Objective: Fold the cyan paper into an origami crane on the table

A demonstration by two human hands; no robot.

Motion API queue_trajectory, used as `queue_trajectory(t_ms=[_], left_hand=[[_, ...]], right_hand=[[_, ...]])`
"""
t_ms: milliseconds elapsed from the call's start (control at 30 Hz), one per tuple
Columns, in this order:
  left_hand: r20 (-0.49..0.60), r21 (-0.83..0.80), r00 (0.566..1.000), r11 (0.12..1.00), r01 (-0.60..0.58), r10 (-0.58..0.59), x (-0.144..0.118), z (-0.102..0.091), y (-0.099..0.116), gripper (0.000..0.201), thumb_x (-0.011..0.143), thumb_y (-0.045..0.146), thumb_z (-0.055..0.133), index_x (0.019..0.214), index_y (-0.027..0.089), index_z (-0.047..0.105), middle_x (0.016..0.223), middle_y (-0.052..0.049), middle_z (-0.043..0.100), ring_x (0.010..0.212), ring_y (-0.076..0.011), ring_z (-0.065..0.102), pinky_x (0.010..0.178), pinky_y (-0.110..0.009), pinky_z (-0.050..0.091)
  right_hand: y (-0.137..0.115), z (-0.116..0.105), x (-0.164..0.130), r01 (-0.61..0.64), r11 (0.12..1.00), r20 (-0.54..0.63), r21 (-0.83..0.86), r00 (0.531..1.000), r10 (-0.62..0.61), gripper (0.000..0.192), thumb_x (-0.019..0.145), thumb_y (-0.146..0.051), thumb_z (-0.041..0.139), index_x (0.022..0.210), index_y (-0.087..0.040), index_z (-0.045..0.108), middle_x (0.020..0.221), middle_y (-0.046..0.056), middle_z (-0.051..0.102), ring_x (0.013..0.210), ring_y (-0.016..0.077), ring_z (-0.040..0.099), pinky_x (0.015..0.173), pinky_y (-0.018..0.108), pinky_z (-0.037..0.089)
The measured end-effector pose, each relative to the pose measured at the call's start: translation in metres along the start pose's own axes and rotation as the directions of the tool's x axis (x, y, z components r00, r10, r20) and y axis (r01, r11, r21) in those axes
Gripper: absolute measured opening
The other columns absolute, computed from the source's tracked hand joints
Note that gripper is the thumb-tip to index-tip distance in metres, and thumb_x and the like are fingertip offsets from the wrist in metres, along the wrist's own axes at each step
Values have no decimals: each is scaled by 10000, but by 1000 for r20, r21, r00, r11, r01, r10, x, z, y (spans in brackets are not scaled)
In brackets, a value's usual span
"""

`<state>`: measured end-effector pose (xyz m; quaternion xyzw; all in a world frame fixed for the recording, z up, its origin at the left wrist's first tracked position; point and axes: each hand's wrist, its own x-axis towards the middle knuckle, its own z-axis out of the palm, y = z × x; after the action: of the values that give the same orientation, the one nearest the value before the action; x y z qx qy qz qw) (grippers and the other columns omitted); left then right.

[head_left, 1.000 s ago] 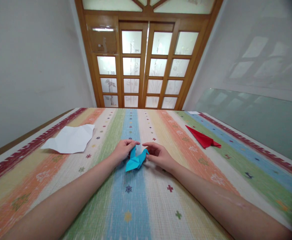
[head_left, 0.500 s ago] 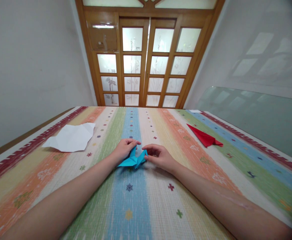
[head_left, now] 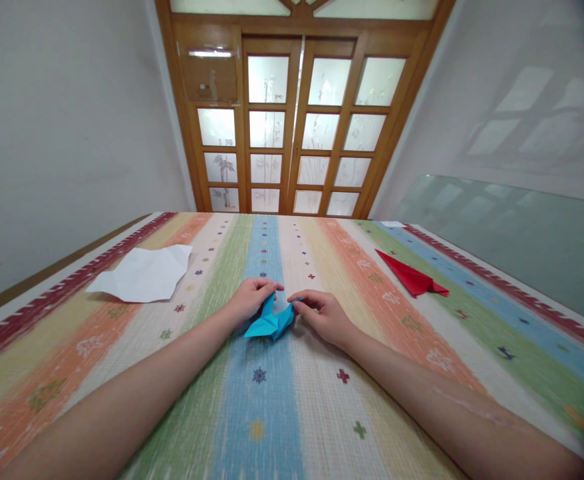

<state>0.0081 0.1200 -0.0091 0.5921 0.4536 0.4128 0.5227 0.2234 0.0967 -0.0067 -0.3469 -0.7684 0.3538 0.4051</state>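
Note:
A folded blue paper figure (head_left: 271,322) lies on the striped tablecloth (head_left: 292,400) in the middle of the table. My left hand (head_left: 250,299) pinches its upright left point between thumb and fingers. My right hand (head_left: 322,315) pinches its right point. The two hands sit close together, a few centimetres apart, with the paper between them. Part of the figure is hidden under my fingers.
A crumpled white sheet (head_left: 145,274) lies at the left on the cloth. A red folded paper shape (head_left: 411,276) lies at the right. Wooden glazed doors (head_left: 297,127) stand beyond the table's far edge, and a glass pane (head_left: 512,233) leans at the right wall.
The blue figure's near wing has swung from pointing toward me to lying flatter and more to the left. Both hands keep their pinch and have barely shifted.

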Motion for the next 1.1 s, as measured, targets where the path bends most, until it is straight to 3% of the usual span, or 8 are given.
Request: queue_trajectory(t_ms=[267, 467, 700, 800, 1100], left_hand=[[22, -6, 1000, 1000, 19, -18, 0, -1, 0, 429, 832, 509, 632, 998, 129, 744, 672, 1, 576, 475, -82, 413, 462, -224, 282], [76, -11, 997, 1000, -4, 4, -4, 1, 5, 423, 813, 515, 652, 975, 135, 746, 679, 2, 582, 490, -78, 432, 480, -219, 330], [162, 13, 985, 998, -69, 66, -9, 4, 12, 327, 734, 402, 775, 964, 170, 766, 788, -27, 693, 669, -122, 579, 649, -241, 444], [189, 24, 977, 995, -101, 95, -10, 5, 13, 309, 732, 393, 780, 945, 168, 769, 766, -28, 704, 650, -127, 591, 660, -256, 461], [153, 52, 982, 991, -123, 113, -12, 9, 19, 322, 727, 440, 791, 857, 146, 765, 720, -37, 694, 617, -130, 588, 620, -255, 466]], right_hand=[[2, 2, 2, -86, 991, 8, 104, 996, 86, 339, 939, -460, 578, 819, -181, 730, 692, 38, 695, 618, 156, 629, 595, 264, 503], [1, 3, 2, -153, 965, -6, 214, 987, 158, 367, 919, -518, 589, 832, -176, 689, 628, 6, 631, 542, 137, 579, 528, 253, 472], [-4, 4, 2, -166, 956, 10, 241, 986, 169, 371, 895, -534, 622, 768, -186, 646, 620, -6, 607, 526, 124, 565, 501, 235, 469], [-9, 6, 2, -173, 948, 22, 266, 985, 174, 369, 863, -533, 665, 753, -181, 649, 611, -6, 602, 519, 120, 557, 488, 230, 461], [-16, 11, 0, -205, 937, -17, 282, 976, 219, 384, 816, -539, 711, 732, -167, 662, 594, -2, 595, 503, 117, 536, 470, 231, 440]])
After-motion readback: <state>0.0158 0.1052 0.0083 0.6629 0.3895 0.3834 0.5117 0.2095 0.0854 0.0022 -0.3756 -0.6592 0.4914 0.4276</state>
